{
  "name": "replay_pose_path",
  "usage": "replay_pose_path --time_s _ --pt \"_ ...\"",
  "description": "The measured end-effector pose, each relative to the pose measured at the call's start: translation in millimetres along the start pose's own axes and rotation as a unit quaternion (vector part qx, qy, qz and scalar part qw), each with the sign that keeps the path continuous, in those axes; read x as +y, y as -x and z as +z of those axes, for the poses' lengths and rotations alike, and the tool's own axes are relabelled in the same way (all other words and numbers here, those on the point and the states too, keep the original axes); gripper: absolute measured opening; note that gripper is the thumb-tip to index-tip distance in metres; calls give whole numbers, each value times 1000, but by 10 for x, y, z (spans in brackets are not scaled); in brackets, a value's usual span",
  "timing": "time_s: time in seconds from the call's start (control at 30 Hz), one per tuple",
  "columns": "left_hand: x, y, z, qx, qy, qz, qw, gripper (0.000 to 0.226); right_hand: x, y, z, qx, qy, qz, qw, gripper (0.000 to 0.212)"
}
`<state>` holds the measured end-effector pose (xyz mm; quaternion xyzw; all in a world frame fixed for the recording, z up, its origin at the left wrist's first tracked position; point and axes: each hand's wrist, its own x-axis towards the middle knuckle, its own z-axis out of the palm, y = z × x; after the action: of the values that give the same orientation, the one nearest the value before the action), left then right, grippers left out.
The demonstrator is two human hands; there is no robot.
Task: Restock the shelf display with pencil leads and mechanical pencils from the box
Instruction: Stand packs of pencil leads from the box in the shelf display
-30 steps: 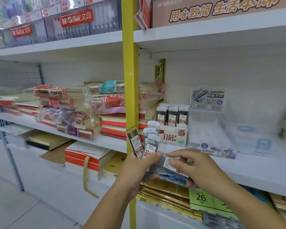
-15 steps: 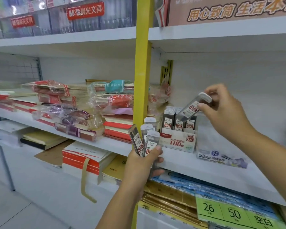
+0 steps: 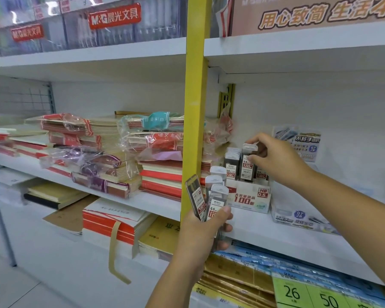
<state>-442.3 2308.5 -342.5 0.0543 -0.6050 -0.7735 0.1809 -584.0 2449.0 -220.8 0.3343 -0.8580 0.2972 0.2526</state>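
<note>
Meanwhile, spare pencil leads wait at left while one case goes into the shelf display at right.

The left hand has its thumb and fingers curled round a fanned bunch of slim clear plastic pencil-lead cases, just in front of the yellow metal upright. Splayed like this, one could slide out and drop. Beside them on the white shelf, a white-and-red cardboard display carton holds a row of upright cases. The right hand pinches a single lead case near its top between thumb and fingertips, with its lower end at the carton. Entering crooked, it might snag neighbouring caps, topple the row or shove the light carton back.
</note>
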Motion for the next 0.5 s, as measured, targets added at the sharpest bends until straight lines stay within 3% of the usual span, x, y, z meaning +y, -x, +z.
replay_pose_path --time_s 0.13,0.2,0.27,0.33,0.43,0.5 --pt "23 26 -9 -13 6 3 1000 29 70 33 61 -22 190 -16 981 36" --pt "47 44 -21 -22 13 3 1000 30 42 84 51 4 235 -36 971 38" --pt "67 57 -28 -35 18 3 999 34 -61 196 14 38 147 -43 987 35" --pt "85 71 -26 -50 16 6 999 42 -217 358 -10 -5 -37 -15 999 28" --pt "92 102 -13 -81 17 11 996 44 -424 586 9 -153 -223 40 962 18" --pt "92 113 -8 -95 21 9 995 42 -456 626 24 -158 -252 53 953 17"
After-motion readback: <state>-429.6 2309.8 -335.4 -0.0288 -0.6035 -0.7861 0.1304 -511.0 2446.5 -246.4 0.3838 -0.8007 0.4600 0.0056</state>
